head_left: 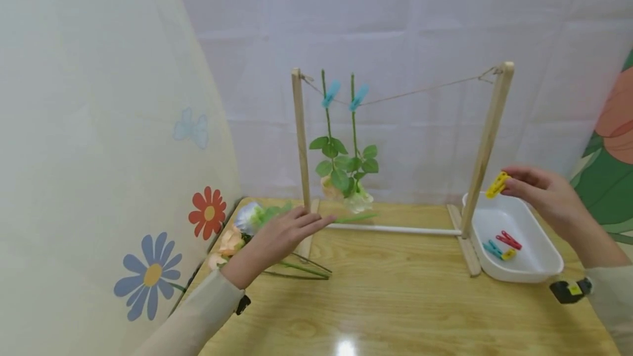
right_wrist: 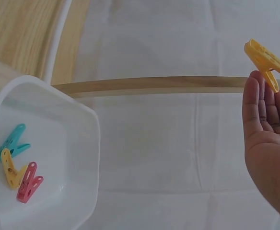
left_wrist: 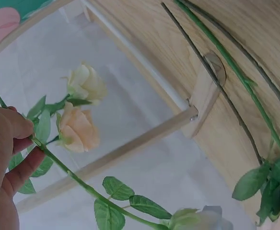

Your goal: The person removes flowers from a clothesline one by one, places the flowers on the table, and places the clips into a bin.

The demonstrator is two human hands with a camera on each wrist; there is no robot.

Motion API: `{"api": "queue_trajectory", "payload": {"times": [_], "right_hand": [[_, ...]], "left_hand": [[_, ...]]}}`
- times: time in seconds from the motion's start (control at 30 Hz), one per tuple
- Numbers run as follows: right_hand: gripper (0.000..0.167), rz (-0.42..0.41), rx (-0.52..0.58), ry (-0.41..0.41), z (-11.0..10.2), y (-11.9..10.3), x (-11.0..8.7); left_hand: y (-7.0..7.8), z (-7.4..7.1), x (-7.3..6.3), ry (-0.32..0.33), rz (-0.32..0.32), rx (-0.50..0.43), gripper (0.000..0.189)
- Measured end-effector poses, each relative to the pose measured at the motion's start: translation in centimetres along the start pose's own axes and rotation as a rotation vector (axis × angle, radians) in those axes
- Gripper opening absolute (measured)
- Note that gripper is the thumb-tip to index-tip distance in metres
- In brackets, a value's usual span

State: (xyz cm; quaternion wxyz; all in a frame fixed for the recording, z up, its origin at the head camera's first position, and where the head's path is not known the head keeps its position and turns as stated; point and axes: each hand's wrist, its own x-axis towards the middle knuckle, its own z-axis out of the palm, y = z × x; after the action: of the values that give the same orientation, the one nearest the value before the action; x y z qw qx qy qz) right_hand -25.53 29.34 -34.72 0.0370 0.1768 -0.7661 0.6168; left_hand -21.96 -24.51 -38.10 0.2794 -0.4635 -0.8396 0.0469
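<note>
My left hand (head_left: 292, 229) pinches the green stem of an artificial rose (left_wrist: 77, 179), whose pale bluish-white bloom (head_left: 249, 217) points left. At the right, my right hand (head_left: 554, 199) holds a yellow clothespin (head_left: 497, 184) between thumb and fingers, above the white basin (head_left: 549, 260). Two roses hang head down from a string (head_left: 420, 90), each clipped by a blue clothespin (head_left: 331, 94). Their blooms, one peach (left_wrist: 78, 128) and one cream (left_wrist: 86, 84), show beyond my left hand in the left wrist view.
A wooden frame (head_left: 487, 142) with a white bottom bar (head_left: 395, 229) carries the string. More roses (head_left: 231, 240) lie on the table's left side under my left forearm. Inside the basin are a red clothespin (right_wrist: 29, 183), a yellow one (right_wrist: 11, 168) and a teal one (right_wrist: 13, 143).
</note>
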Motion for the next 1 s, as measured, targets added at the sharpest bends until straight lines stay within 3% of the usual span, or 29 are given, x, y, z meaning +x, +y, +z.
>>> {"api": "queue_trajectory", "payload": {"times": [0.13, 0.3, 0.4, 0.57, 0.8, 1.0], "right_hand": [[0.023, 0.017, 0.021, 0.0, -0.2, 0.3, -0.2], [0.022, 0.034, -0.042, 0.013, -0.2, 0.5, -0.3], [0.023, 0.019, -0.005, 0.012, -0.2, 0.7, -0.3], [0.024, -0.012, 0.071, -0.008, -0.1, 1.0, -0.3], [0.023, 0.015, 0.022, -0.004, -0.1, 1.3, -0.5], [0.023, 0.027, 0.131, -0.023, 0.1, 1.6, -0.5]], "left_hand": [[-0.9, 0.2, -0.5, -0.056, -0.022, 0.007, 0.079], [-2.1, 0.6, -1.3, -0.106, -0.037, 0.019, 0.082], [-2.8, 0.9, -1.8, -0.13, -0.046, 0.02, 0.086], [-4.1, 1.1, -2.5, -0.154, -0.053, 0.033, 0.085], [-5.2, 1.8, -3.3, -0.186, -0.065, 0.013, 0.084], [-5.9, 2.5, -3.2, -0.169, -0.064, -0.033, 0.084]]}}
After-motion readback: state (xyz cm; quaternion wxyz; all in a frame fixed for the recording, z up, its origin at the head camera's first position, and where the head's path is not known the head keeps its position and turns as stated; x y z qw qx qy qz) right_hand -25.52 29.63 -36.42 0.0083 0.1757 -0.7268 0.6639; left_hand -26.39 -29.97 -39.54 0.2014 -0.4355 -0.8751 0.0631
